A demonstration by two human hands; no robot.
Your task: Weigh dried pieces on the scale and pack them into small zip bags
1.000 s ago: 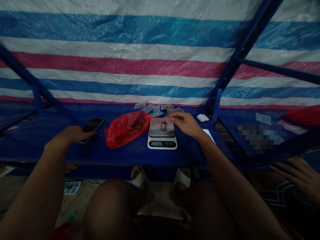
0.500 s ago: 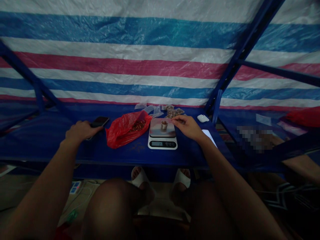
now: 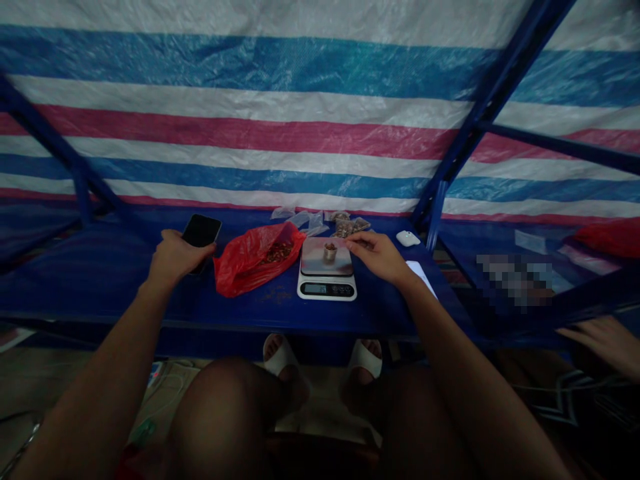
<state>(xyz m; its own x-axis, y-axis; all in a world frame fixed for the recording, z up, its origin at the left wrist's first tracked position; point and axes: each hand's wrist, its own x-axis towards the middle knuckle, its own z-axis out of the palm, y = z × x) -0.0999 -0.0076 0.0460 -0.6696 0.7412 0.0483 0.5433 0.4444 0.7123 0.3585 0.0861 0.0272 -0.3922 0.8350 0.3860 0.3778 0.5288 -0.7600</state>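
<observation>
My left hand (image 3: 175, 257) grips a black smartphone (image 3: 201, 233) at its lower end, on the blue table top (image 3: 115, 287). My right hand (image 3: 379, 257) rests with its fingertips pinched at the right edge of a white digital kitchen scale (image 3: 327, 273). Whether those fingertips hold anything is too small to tell. A small metal cup (image 3: 329, 251) stands on the scale's steel platform. Between my hands lies a red plastic bag (image 3: 245, 267), open, with brown pieces (image 3: 277, 252) inside.
Clear plastic bags (image 3: 300, 219) and a packet of brown pieces (image 3: 347, 227) lie behind the scale. A white earbud case (image 3: 407, 238) and white paper (image 3: 421, 277) lie right of it. Another person's hand (image 3: 606, 340) shows at far right. Striped tarpaulin and blue metal struts stand behind.
My left hand has moved right along the table with the smartphone, which now stands more upright in it. My right hand stays by the scale, and the cup has not moved.
</observation>
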